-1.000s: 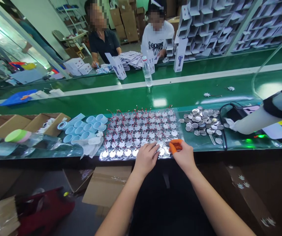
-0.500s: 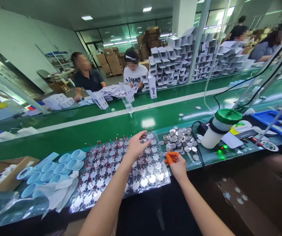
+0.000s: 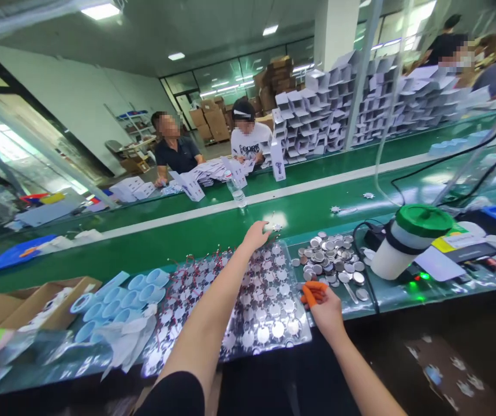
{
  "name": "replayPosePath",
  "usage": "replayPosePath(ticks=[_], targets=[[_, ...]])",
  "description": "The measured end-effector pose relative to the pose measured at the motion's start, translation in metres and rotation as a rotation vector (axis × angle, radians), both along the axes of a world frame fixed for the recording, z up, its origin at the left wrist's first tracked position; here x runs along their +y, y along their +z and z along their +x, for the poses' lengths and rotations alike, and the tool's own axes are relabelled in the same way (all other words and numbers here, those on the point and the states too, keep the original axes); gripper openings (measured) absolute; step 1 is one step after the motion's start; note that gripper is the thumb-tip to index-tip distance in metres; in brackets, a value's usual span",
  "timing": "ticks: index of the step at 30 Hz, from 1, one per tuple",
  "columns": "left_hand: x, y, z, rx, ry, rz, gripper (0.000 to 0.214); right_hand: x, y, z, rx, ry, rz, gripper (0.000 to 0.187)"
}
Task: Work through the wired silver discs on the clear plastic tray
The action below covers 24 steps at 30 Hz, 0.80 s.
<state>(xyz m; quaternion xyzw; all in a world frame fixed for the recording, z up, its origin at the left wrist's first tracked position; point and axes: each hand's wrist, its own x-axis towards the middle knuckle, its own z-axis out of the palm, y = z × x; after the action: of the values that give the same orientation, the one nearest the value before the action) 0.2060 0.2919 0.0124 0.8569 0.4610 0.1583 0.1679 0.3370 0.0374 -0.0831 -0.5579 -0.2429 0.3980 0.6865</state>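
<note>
My left hand (image 3: 257, 236) reaches over the far right corner of a clear tray (image 3: 269, 346). Its fingertips are closed on a small white star-shaped part (image 3: 275, 226) with a thin wire, over the green belt. Rows of round white parts fill the tray, many with red wires. My right hand (image 3: 328, 309), with orange finger covers (image 3: 314, 292), is beside the tray's right edge. Its fingers are curled together, and whatever they grip is hidden. Just beyond it lies a heap of silvery discs (image 3: 332, 253).
Light-blue cups (image 3: 130, 297) and a cardboard box (image 3: 52, 300) stand at left. A green-lidded container (image 3: 407, 245) with cables is at right. Across the green belt (image 3: 178, 234) are a water bottle (image 3: 235, 190), white box stacks (image 3: 329, 107) and two people.
My left hand has moved from the tray's far corner out over the belt, carrying the small white part. My right hand stays beside the tray. The whole view has shifted.
</note>
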Motion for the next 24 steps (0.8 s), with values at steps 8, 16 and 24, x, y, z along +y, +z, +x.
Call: replayPosePath(ticks=[8,16,24], targets=[[-0.150,0.025,-0.154,0.080,-0.041,-0.065,0.031,-0.001,-0.006,0.001,-0.019,-0.001,-0.051,0.049],[-0.249,-0.020,-0.167,0.191,0.164,0.043,0.031,-0.001,-0.004,0.004,-0.016,0.001,-0.068,0.058],[-0.215,-0.006,-0.134,-0.072,0.135,0.202,0.035,0.002,-0.006,0.002,-0.013,-0.014,-0.007,0.050]])
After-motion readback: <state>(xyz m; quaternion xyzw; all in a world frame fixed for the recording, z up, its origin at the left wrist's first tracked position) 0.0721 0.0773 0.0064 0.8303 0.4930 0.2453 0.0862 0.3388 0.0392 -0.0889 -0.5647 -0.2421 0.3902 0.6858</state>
